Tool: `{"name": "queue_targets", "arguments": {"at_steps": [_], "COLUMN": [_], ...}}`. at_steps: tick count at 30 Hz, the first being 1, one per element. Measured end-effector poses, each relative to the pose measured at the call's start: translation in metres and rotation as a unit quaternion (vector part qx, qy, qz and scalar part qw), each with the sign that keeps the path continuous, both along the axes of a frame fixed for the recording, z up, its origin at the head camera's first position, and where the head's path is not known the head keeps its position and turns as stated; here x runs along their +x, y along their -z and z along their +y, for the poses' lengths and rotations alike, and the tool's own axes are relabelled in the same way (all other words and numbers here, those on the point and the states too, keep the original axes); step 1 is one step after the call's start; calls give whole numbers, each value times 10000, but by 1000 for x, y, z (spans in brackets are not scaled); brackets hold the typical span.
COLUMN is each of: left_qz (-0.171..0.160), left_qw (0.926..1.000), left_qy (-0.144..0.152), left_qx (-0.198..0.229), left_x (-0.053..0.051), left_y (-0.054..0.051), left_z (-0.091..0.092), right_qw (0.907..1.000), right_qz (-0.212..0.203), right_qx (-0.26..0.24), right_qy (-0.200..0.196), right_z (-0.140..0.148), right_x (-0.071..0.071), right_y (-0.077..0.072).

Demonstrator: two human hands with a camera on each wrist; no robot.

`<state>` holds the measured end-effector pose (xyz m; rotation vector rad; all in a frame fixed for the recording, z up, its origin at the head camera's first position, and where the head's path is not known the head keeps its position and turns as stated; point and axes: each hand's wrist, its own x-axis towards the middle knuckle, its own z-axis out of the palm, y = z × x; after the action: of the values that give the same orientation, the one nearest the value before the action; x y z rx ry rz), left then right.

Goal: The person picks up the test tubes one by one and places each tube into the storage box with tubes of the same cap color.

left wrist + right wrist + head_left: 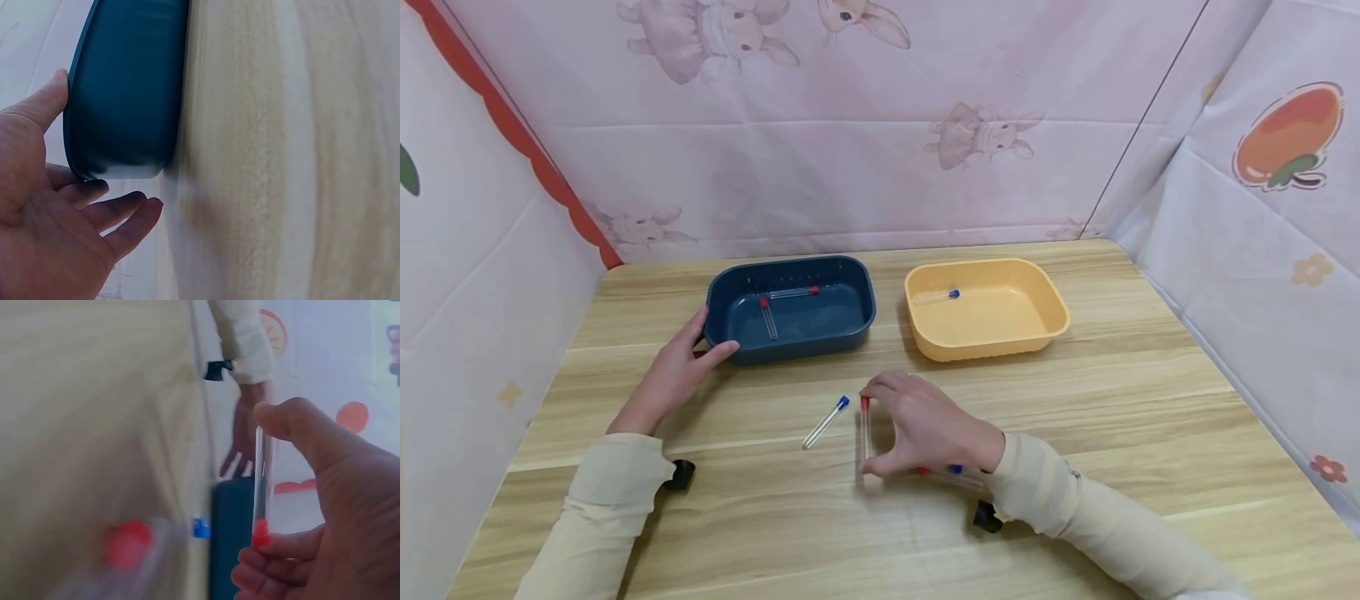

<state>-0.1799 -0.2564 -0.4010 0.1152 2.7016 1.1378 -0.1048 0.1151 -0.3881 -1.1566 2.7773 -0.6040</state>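
My left hand [676, 371] holds the near left corner of a dark blue plastic basin [797, 343], thumb at its near side and fingers at its left end. In the left wrist view the lower fingers stand apart from the basin wall [128, 87]. My right hand [928, 423] pinches a clear test tube [264, 478] with a red cap lengthwise, thumb at the rounded end and a finger at the cap. Left of that hand, a blue-capped test tube [822, 427] lies on the table. More tubes with a red cap [922, 471] and a blue cap [955, 468] lie partly hidden under it.
Two red-capped tubes [768, 318] lie inside the dark blue basin. To its right stands a yellow basin [988, 343] with one blue-capped tube [938, 297] in it. Both basins stand toward the back of the wooden table [760, 517], before a printed cloth wall [820, 183].
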Motion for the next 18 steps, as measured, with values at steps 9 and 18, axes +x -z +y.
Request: {"name": "queue_targets", "arguments": {"at_steps": [9, 18], "left_qz": [-7, -95], "left_qw": [10000, 9999], "left_qy": [-17, -44], "left_qx": [16, 62], "left_x": [0, -1], "left_y": [-1, -1], "left_z": [1, 1], "right_qw": [9990, 9943], "right_qz": [196, -279], "right_qx": [-393, -1003], "right_qy": [-89, -223], "right_z": [0, -10], "right_x": [-27, -68], "right_y": [-35, -54]}}
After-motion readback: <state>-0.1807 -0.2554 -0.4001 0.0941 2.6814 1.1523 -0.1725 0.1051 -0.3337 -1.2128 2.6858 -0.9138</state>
